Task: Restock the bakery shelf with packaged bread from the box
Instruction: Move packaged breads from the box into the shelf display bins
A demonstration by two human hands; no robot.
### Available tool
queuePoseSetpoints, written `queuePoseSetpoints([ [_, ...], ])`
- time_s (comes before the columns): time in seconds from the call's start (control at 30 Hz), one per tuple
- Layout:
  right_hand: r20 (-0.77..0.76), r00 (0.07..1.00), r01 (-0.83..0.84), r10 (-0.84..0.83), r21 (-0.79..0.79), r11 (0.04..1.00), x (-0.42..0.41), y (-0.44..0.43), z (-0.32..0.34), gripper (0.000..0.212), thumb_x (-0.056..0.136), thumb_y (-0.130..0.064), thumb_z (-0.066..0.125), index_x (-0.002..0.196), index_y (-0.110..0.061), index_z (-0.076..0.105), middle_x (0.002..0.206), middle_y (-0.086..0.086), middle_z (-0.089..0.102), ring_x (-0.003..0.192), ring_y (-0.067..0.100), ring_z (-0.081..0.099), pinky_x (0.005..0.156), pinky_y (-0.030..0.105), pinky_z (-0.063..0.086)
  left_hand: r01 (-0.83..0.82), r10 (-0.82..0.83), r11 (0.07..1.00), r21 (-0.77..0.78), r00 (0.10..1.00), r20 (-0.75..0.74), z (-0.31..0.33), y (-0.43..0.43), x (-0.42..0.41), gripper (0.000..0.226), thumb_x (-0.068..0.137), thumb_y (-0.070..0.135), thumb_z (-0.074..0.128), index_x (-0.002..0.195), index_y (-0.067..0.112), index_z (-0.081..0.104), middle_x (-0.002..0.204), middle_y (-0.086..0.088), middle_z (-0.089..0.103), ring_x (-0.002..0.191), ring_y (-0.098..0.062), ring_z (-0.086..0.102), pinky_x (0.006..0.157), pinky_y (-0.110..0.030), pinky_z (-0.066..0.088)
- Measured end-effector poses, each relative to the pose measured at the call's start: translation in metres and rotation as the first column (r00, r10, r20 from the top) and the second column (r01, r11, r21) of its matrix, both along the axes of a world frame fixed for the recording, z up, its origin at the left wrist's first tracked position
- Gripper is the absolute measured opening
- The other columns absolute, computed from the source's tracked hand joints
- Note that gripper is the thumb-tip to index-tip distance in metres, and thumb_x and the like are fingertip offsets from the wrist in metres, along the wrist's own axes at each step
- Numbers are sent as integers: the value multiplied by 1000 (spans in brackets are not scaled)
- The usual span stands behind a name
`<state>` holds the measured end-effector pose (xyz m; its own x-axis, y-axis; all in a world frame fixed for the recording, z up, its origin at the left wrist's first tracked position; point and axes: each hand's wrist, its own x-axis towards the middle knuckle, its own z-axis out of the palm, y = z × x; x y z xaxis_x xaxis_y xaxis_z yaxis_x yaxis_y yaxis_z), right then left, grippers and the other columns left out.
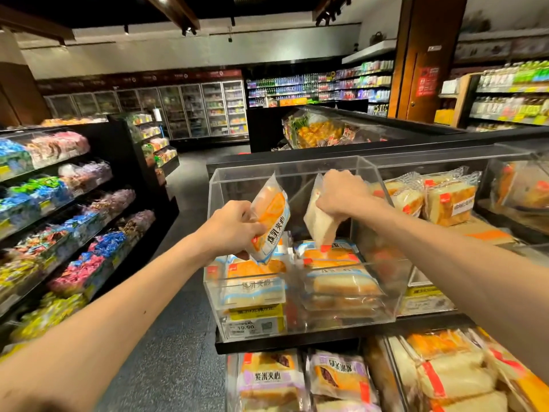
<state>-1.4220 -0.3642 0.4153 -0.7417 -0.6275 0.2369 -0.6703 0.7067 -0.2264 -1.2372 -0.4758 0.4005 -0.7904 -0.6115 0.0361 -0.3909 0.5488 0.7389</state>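
Left hand (pixel 233 228): fingers curled round an orange-printed bread packet (pixel 271 214), held upright over the clear acrylic bin (pixel 282 167). Right hand (pixel 341 194): grips a pale bread packet (pixel 319 223) by its top, just above the stocked packets (pixel 341 285) lying in that bin.

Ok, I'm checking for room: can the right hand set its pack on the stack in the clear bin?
Likely yes: the right hand holds its pack over the stack, with nothing between.

The black shelf (pixel 285 344) carries a clear acrylic bin (pixel 386 263), bread packs (pixel 344 285) lying flat inside, yellow price tag (pixel 252 326) up front.
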Motion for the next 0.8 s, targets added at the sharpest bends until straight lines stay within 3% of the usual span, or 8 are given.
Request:
queuePoseSetpoints([
  [0.13, -320, 944, -3, 78, 228, 974, 13, 0, -1, 36, 90, -10, 56, 126, -8, 58, 128, 14, 60, 119, 34, 58, 88, 40, 50, -14, 14, 1000, -12, 999, -30, 4, 1, 2, 16, 96, 22, 62, 109, 14, 56, 105, -7, 70, 84, -19, 73, 58, -29, 60],
  [0.2, -344, 930, -29, 131, 287, 957, 18, -5, -18, 35, 90, -8, 57, 124, -9, 61, 126, 11, 62, 118, 32, 60, 87, 39, 51, -24, 23, 999, -28, 999, -44, 5, 3, 4, 17, 96, 22, 62, 110, 14, 56, 104, -6, 70, 83, -18, 73, 60, -30, 61],
  [0.33, 39, 999, -31, 22, 250, 968, 14, -20, -36, 37, 85, -30, 72, 115, -10, 63, 119, 12, 64, 102, 32, 68, 81, 37, 56, -12, 9, 998, -54, 999, -49, 8, 4, 8, 18, 96, 23, 62, 111, 15, 57, 106, -5, 69, 83, -17, 73, 60, -29, 61],
  [0.4, 280, 960, -38, -23, 213, 976, 9, -26, -34, 41, 79, -35, 79, 103, -4, 66, 105, 14, 67, 75, 34, 72, 68, 39, 62, -6, 4, 998, -60, 999, -47, 8, 4, 9, 19, 97, 23, 62, 113, 15, 56, 106, -5, 69, 84, -16, 73, 57, -25, 59],
  [0.47, 462, 887, -86, 1, 164, 983, 5, -29, -32, 43, 82, -31, 78, 107, 1, 62, 114, 18, 61, 80, 36, 69, 66, 41, 62, -10, 8, 999, -51, 999, -43, 8, 3, 10, 19, 97, 23, 61, 113, 15, 56, 106, -4, 69, 84, -17, 72, 56, -23, 57],
  [0.57, 526, 848, -160, 58, 150, 976, 4, -28, -33, 29, 91, -17, 66, 113, -1, 58, 137, 18, 51, 103, 36, 64, 66, 35, 62, -15, 15, 1000, 9, 999, -48, 5, 4, 11, 17, 97, 21, 61, 110, 12, 57, 101, -7, 71, 81, -19, 74, 56, -26, 57],
  [0.63, 549, 833, -161, 74, 112, 981, -1, -28, -37, 17, 92, -11, 62, 104, -1, 55, 128, 19, 52, 109, 36, 61, 63, 33, 61, -10, 15, 996, 84, 998, -56, 5, 5, 11, 15, 97, 19, 61, 109, 11, 58, 98, -8, 73, 79, -20, 75, 58, -31, 60],
  [0.8, 513, 850, -124, 123, -33, 992, -6, -20, -38, 15, 93, -11, 54, 89, 2, 61, 81, 11, 55, 60, 18, 50, 44, 23, 44, -31, 52, 952, 303, 997, -62, 9, 9, 8, 11, 98, 21, 60, 106, 17, 54, 100, -7, 74, 84, -19, 74, 58, -29, 57],
])
